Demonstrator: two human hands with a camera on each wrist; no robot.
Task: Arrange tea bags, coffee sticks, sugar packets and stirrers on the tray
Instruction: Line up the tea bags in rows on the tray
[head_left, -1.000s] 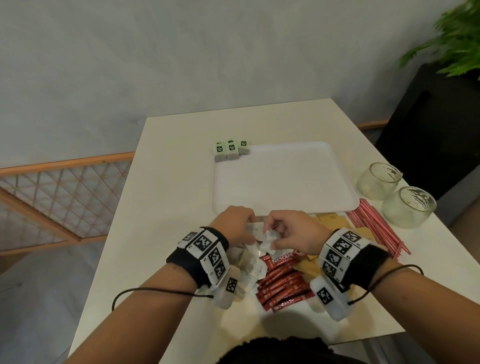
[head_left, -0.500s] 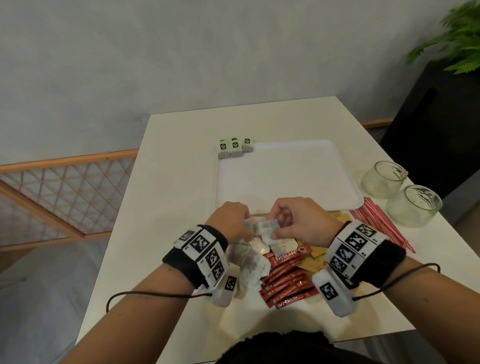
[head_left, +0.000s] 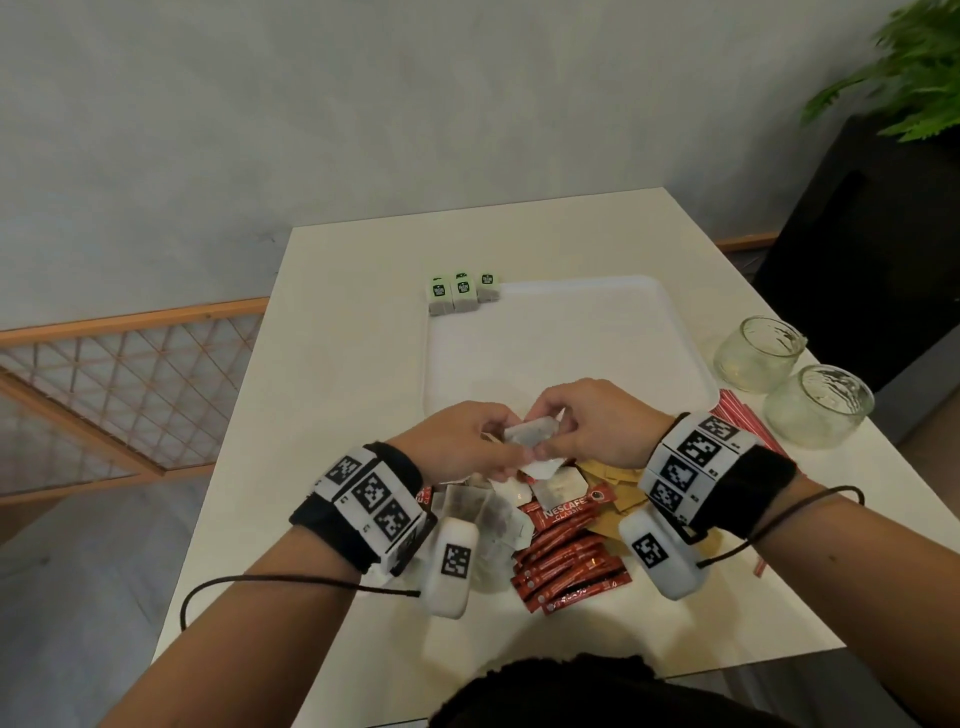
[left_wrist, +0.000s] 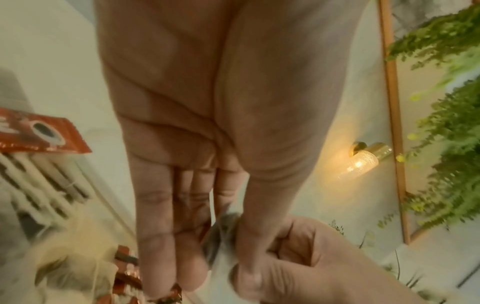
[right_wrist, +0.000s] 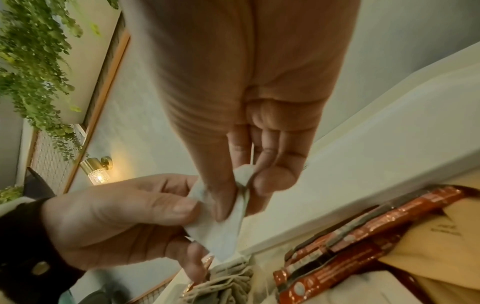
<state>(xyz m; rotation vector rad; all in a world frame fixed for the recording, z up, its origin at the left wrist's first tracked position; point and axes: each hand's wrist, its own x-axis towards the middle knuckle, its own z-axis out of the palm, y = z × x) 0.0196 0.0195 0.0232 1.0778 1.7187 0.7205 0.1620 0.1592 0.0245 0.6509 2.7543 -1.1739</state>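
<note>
Above the near edge of the white tray (head_left: 571, 332), both hands pinch one pale tea bag (head_left: 531, 432) between them, its long axis running left to right, roughly level. Left hand (head_left: 457, 447) fingers clamp its left end; right hand (head_left: 597, 426) thumb and fingertips (right_wrist: 272, 181) clamp the right end. Red coffee sticks (head_left: 566, 561) lie on the table (head_left: 337, 364) below, pointing away to the right

Two glass jars (head_left: 792, 382) are sitting together at the white table's (head_left: 337, 374) right edge; a fern (head_left: 904, 78) is spilling over a dark cabinet (head_left: 872, 249) (wall lamp (right_wrist: 97, 170) glowing).
</note>
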